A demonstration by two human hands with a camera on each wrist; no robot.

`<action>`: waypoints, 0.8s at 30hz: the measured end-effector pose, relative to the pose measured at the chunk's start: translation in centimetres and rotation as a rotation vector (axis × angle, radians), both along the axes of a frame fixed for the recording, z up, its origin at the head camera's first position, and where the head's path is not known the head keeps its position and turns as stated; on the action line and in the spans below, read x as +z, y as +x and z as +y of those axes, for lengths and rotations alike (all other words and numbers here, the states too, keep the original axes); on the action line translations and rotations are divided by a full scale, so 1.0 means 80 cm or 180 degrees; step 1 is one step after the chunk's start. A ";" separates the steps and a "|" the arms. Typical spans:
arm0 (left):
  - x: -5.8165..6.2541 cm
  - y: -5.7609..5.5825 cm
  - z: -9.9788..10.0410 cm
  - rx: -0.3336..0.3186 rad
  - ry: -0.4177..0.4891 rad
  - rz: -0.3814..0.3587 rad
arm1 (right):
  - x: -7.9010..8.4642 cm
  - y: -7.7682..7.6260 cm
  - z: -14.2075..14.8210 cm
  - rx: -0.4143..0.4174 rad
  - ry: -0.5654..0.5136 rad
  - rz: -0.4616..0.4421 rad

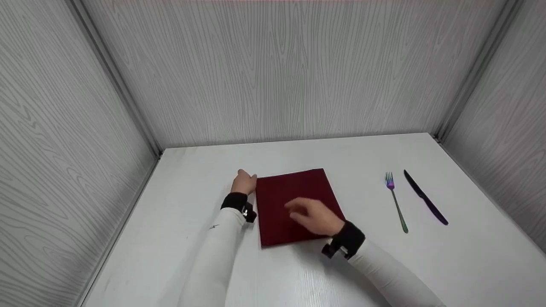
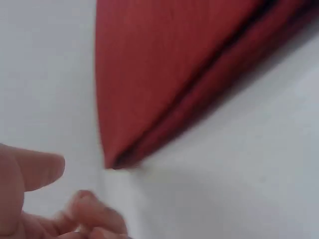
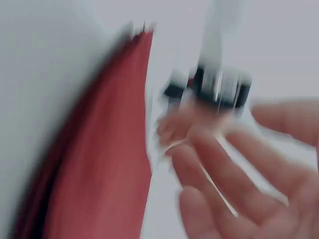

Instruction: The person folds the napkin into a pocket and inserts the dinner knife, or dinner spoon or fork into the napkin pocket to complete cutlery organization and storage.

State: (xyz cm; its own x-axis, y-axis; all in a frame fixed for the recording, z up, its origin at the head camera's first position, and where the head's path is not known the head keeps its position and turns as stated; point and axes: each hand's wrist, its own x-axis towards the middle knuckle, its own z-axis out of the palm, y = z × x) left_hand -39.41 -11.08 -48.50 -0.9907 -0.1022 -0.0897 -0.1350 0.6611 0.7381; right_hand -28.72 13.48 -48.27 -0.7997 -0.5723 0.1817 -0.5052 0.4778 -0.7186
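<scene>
A dark red folded cloth [image 1: 281,221] lies as a near-square on the white table, its stacked layers visible along one edge in the left wrist view. My left hand [image 1: 244,182] is beside the cloth's far left corner. In the left wrist view, the thumb [image 2: 45,169] and bent fingers stand apart with no cloth between them. Over the middle of the cloth hovers my right hand [image 1: 318,216], its fingers loosely bent and holding nothing. The right wrist view is blurred but shows those fingers [image 3: 234,174] spread beside the cloth.
To the right of the cloth lie a fork [image 1: 396,202] with a rainbow sheen and a dark knife [image 1: 425,197]. Grey wood-grain panels [image 1: 273,76] wall in the white table [image 1: 170,192] at the back and both sides.
</scene>
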 end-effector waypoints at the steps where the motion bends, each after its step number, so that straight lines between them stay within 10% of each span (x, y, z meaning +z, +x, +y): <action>1: 0.004 0.009 0.003 -0.0147 0.0111 0.0024 | -0.002 -0.006 0.011 -0.0221 -0.0243 -0.0151; 6: 0.012 0.056 0.015 -0.1271 0.0244 -0.0256 | -0.018 -0.021 0.057 -0.0903 -0.1028 -0.1269; 9: 0.007 0.073 0.013 -0.1596 0.0013 -0.0417 | -0.030 -0.022 0.077 -0.1054 -0.1282 -0.1925; 14: -0.010 0.083 0.004 -0.1551 -0.0082 -0.0246 | -0.048 -0.022 0.103 -0.1111 -0.1704 -0.2407; 24: -0.019 0.085 -0.007 -0.1395 0.0329 -0.0138 | -0.050 -0.019 0.136 -0.0869 -0.1772 -0.2337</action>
State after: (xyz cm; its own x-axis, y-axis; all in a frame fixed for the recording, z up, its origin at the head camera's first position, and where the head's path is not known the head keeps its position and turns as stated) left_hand -32.61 -11.65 -50.05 -0.9336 0.3379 -0.1196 0.1091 0.5858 0.8031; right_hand -30.24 24.37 -52.25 -0.9151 -0.3324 -0.2281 0.2394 0.0072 -0.9709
